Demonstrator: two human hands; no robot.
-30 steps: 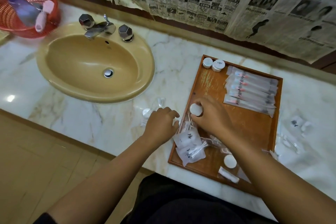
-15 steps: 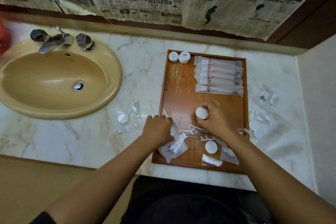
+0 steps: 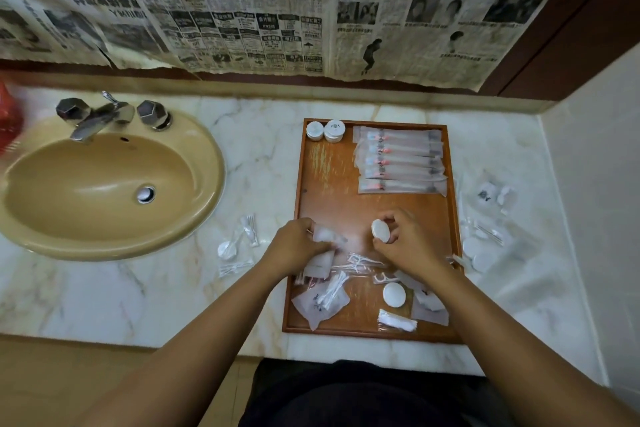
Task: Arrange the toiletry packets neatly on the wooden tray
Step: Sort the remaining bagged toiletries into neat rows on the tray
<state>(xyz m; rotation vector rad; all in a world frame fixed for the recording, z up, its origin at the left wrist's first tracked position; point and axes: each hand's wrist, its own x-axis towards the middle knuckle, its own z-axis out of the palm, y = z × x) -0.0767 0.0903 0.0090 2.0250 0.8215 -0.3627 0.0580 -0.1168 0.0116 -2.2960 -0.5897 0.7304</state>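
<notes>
Wooden tray (image 3: 332, 191): left fingers (image 3: 307, 236) grip clear packet (image 3: 328, 236), right fingers (image 3: 401, 222) pinch white disc (image 3: 380, 230).

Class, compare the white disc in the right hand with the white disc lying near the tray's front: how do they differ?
The held disc is tilted, pinched by the right hand; the lying disc rests flat on the tray, untouched. The held disc is mid-tray; the lying disc nearer the front. Both are round, white.
</notes>
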